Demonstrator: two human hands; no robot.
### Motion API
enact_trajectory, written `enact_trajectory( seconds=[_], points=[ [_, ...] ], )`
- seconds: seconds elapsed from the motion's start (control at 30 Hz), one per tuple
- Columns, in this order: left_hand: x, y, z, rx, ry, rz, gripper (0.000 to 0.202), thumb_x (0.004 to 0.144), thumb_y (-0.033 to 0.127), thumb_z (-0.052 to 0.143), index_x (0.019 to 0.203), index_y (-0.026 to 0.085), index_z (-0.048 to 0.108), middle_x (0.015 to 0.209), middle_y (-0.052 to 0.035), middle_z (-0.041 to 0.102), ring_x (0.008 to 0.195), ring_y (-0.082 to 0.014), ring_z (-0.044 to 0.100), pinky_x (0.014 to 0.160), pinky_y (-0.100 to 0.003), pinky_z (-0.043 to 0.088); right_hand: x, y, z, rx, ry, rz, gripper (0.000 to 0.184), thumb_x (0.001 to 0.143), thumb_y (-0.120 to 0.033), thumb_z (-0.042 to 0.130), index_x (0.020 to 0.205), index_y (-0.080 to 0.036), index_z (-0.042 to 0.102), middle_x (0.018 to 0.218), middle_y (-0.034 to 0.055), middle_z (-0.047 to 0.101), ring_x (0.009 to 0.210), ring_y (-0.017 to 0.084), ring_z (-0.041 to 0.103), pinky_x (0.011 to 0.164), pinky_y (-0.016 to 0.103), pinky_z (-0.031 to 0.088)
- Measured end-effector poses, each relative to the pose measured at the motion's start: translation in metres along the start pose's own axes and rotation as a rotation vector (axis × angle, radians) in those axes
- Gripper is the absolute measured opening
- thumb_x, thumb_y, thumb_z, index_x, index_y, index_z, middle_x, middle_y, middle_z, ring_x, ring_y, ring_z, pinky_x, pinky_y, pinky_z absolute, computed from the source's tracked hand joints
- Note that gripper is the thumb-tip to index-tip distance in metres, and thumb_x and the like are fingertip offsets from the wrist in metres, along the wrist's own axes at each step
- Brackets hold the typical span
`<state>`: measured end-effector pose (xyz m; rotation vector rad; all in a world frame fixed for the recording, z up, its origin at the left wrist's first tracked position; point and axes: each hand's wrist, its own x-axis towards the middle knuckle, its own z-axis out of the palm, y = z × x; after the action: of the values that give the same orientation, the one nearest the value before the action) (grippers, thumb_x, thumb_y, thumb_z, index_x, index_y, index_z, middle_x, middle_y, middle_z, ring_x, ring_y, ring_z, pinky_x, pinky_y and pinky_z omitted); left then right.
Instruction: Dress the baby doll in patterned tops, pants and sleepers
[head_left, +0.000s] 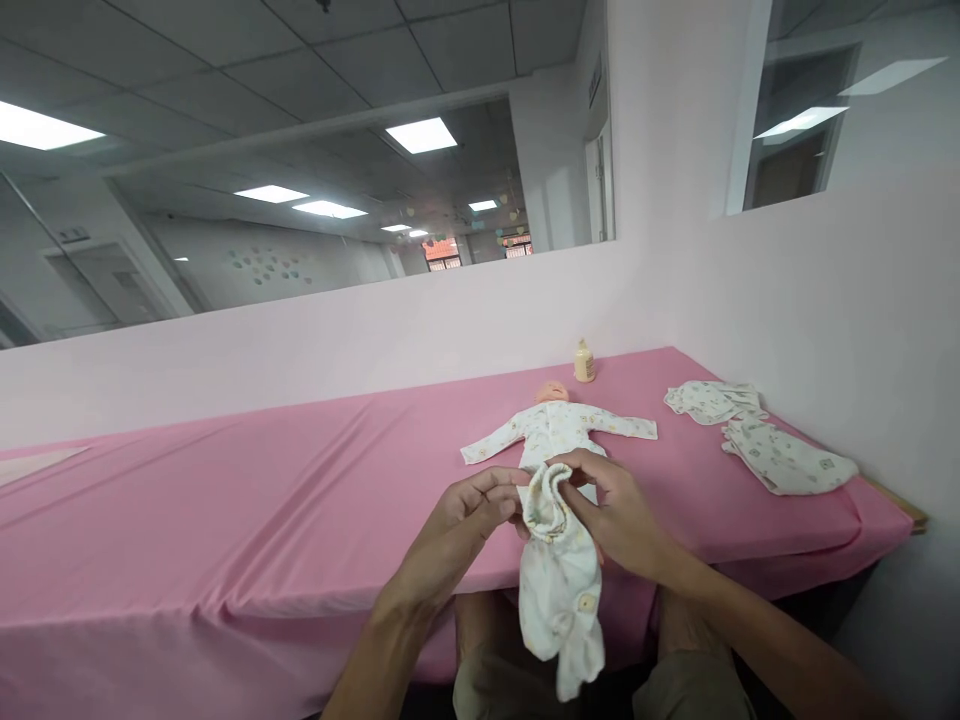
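A baby doll (553,420) in a white printed top lies on its back on the pink-covered table (262,500), arms spread, head towards the wall. Both my hands hold a pair of small white printed baby trousers (559,590) near the table's front edge. My left hand (469,520) pinches the bunched waistband from the left. My right hand (611,505) grips the same gathered opening from the right. The trouser legs hang down over the table's edge, above my knees.
A small cream bottle (584,362) stands by the wall behind the doll's head. Two more pieces of printed baby clothing (757,435) lie at the table's right end. A pink wall with windows runs behind the table.
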<state>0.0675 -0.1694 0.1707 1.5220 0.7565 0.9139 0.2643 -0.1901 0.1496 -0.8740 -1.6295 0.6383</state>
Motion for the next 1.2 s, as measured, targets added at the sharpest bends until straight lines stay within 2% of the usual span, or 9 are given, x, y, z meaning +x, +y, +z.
enact_trajectory(
  seconds=[0.17, 0.27, 0.33, 0.43, 0.6, 0.8, 0.9, 1.0, 1.2],
  points=[
    [-0.004, 0.01, -0.003, 0.591, 0.22, 0.122, 0.02, 0.083, 0.039, 0.064, 0.084, 0.019, 0.067, 0.079, -0.0014, 0.064, 0.076, -0.0151, 0.056, 0.076, -0.027, 0.044, 0.011, -0.015, -0.026, -0.098, 0.291, 0.01, 0.01, 0.083, -0.023, 0.052, 0.08, -0.02, 0.061, 0.077, 0.0011, 0.064, 0.075, 0.015, 0.059, 0.066, 0.026, 0.047],
    [-0.001, 0.011, -0.003, 0.752, 0.219, 0.163, 0.03, 0.091, 0.045, 0.051, 0.078, 0.02, 0.062, 0.076, -0.0007, 0.061, 0.071, -0.0142, 0.052, 0.07, -0.026, 0.042, 0.026, -0.021, -0.046, -0.1, 0.398, 0.07, 0.009, 0.081, -0.026, 0.055, 0.079, -0.019, 0.061, 0.073, 0.0008, 0.063, 0.068, 0.014, 0.057, 0.058, 0.024, 0.044],
    [0.006, 0.01, -0.003, 0.785, 0.225, 0.235, 0.03, 0.093, 0.044, 0.046, 0.082, 0.02, 0.059, 0.089, -0.0026, 0.062, 0.081, -0.0151, 0.054, 0.076, -0.026, 0.043, 0.037, -0.022, -0.057, -0.11, 0.397, 0.109, 0.009, 0.079, -0.027, 0.056, 0.077, -0.019, 0.06, 0.071, -0.0002, 0.061, 0.063, 0.012, 0.054, 0.054, 0.023, 0.041],
    [0.023, 0.01, -0.002, 0.693, 0.157, 0.288, 0.028, 0.094, 0.043, 0.045, 0.087, 0.019, 0.056, 0.107, -0.0057, 0.06, 0.093, -0.0161, 0.055, 0.085, -0.029, 0.043, 0.05, -0.017, -0.071, -0.178, 0.346, 0.139, 0.008, 0.078, -0.026, 0.054, 0.078, -0.02, 0.059, 0.066, -0.0024, 0.056, 0.057, 0.011, 0.049, 0.049, 0.022, 0.037],
    [0.05, 0.023, -0.007, 0.451, 0.05, 0.176, 0.031, 0.09, 0.049, 0.05, 0.087, 0.018, 0.05, 0.07, 0.0023, 0.052, 0.065, -0.0113, 0.05, 0.064, -0.024, 0.042, 0.049, -0.006, -0.095, -0.394, 0.165, 0.162, 0.02, 0.078, -0.025, 0.048, 0.085, -0.021, 0.066, 0.054, -0.0056, 0.043, 0.047, 0.01, 0.039, 0.044, 0.022, 0.028],
    [0.066, 0.052, -0.014, 0.706, -0.111, 0.201, 0.035, 0.085, 0.05, 0.056, 0.087, 0.017, 0.065, 0.084, -0.0032, 0.063, 0.076, -0.0145, 0.054, 0.065, -0.023, 0.041, 0.029, -0.005, -0.116, -0.514, 0.074, 0.139, 0.03, 0.083, -0.027, 0.046, 0.096, -0.022, 0.072, 0.08, 0.004, 0.068, 0.06, 0.016, 0.057, 0.052, 0.026, 0.041],
    [0.071, 0.064, -0.002, 0.829, -0.222, 0.281, 0.034, 0.089, 0.047, 0.053, 0.089, 0.018, 0.07, 0.087, -0.0031, 0.066, 0.076, -0.0143, 0.054, 0.068, -0.024, 0.039, 0.023, -0.015, -0.109, -0.546, 0.013, 0.067, 0.026, 0.083, -0.029, 0.053, 0.101, -0.025, 0.071, 0.104, 0.0064, 0.07, 0.088, 0.023, 0.064, 0.071, 0.033, 0.049],
    [0.071, 0.073, 0.017, 0.89, -0.383, 0.342, 0.029, 0.089, 0.041, 0.054, 0.091, 0.019, 0.073, 0.083, -0.0025, 0.066, 0.074, -0.0138, 0.054, 0.067, -0.024, 0.038, 0.019, -0.027, -0.09, -0.457, -0.172, -0.007, 0.031, 0.081, -0.034, 0.061, 0.11, -0.026, 0.067, 0.117, 0.0055, 0.065, 0.108, 0.026, 0.059, 0.088, 0.038, 0.048],
    [0.065, 0.079, 0.029, 0.946, -0.495, 0.32, 0.024, 0.088, 0.035, 0.055, 0.093, 0.018, 0.071, 0.081, -0.002, 0.065, 0.072, -0.0133, 0.054, 0.064, -0.023, 0.038, 0.011, -0.019, -0.061, -0.04, -0.36, 0.244, 0.015, 0.083, -0.034, 0.062, 0.078, -0.02, 0.061, 0.076, -0.0011, 0.06, 0.071, 0.014, 0.056, 0.064, 0.027, 0.046]
  ],
)
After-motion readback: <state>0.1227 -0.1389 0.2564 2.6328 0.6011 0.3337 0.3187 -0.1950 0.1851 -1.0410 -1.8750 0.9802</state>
